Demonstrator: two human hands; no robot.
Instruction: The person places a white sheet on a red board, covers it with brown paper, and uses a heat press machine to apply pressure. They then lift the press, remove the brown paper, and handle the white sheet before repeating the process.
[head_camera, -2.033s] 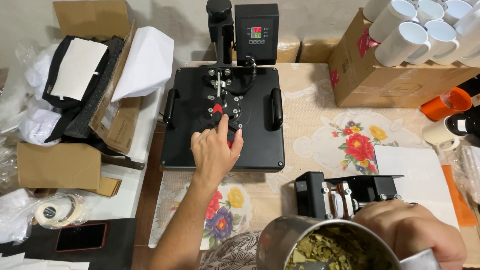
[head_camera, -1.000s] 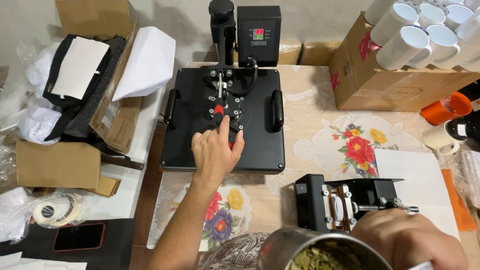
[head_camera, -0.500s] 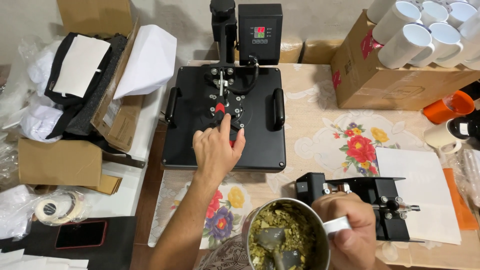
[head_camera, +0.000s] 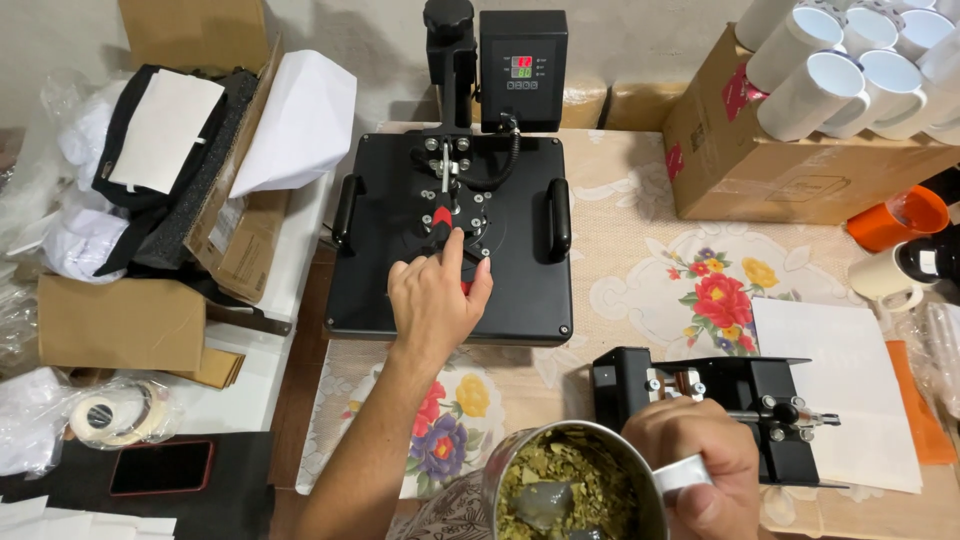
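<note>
A black flat heat press (head_camera: 450, 240) lies shut in the middle of the table, its control box (head_camera: 522, 68) standing behind it. My left hand (head_camera: 435, 300) rests on the press's top plate, index finger stretched to the red-marked knob (head_camera: 442, 217) at the centre. My right hand (head_camera: 695, 468) grips the handle of a metal cup (head_camera: 575, 485) full of green leafy herb, held low at the near edge, with a metal straw lying in it. Just beyond that hand sits a small black mug press (head_camera: 730, 400).
A cardboard box (head_camera: 790, 165) topped with white mugs (head_camera: 850, 65) stands at back right, orange and white mugs beside it. White paper (head_camera: 850, 390) lies right. Open boxes with dark fabric (head_camera: 170, 160), a tape roll (head_camera: 110, 415) and a phone (head_camera: 160, 467) are left.
The metal cup has come down and away from the camera, so its herb filling and my right hand on its handle show fully. My left hand has stayed on the press knob.
</note>
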